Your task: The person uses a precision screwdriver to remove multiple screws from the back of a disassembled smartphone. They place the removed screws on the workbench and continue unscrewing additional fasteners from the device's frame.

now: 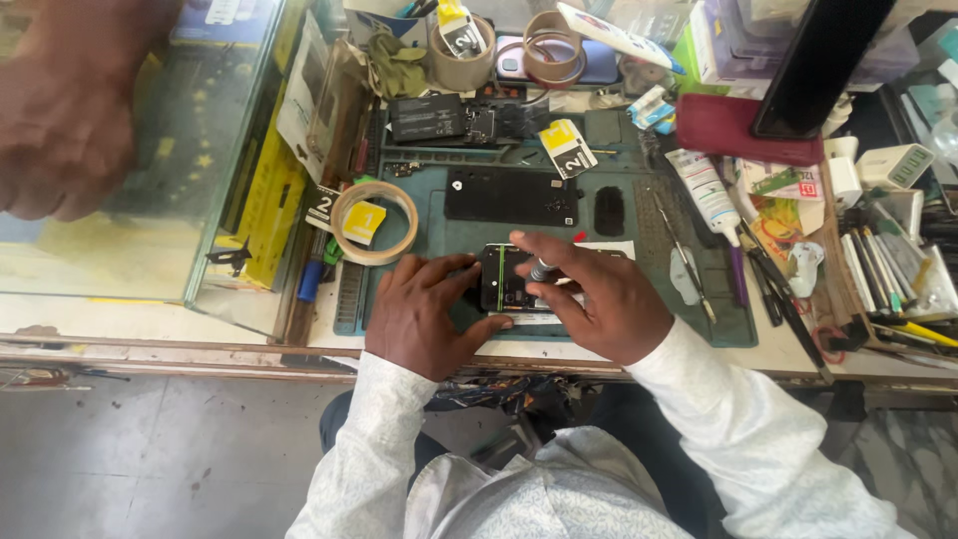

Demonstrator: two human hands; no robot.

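An opened black phone [502,279] lies on a dark green work mat [449,235] near the bench's front edge. My left hand [424,314] rests on the phone's left side, thumb and fingers steadying it. My right hand [597,299] grips a small screwdriver [542,269] with a grey knurled handle, its tip down on the phone's internals. A black rear panel [511,197] lies flat on the mat just beyond the phone, with a small black part [609,211] to its right.
A roll of tape [375,222] sits left of the mat. A white tube [704,190], tweezers [684,255] and pens [898,269] crowd the right side. A glass showcase [190,150] is at left, with another person's blurred hand [60,110] above it.
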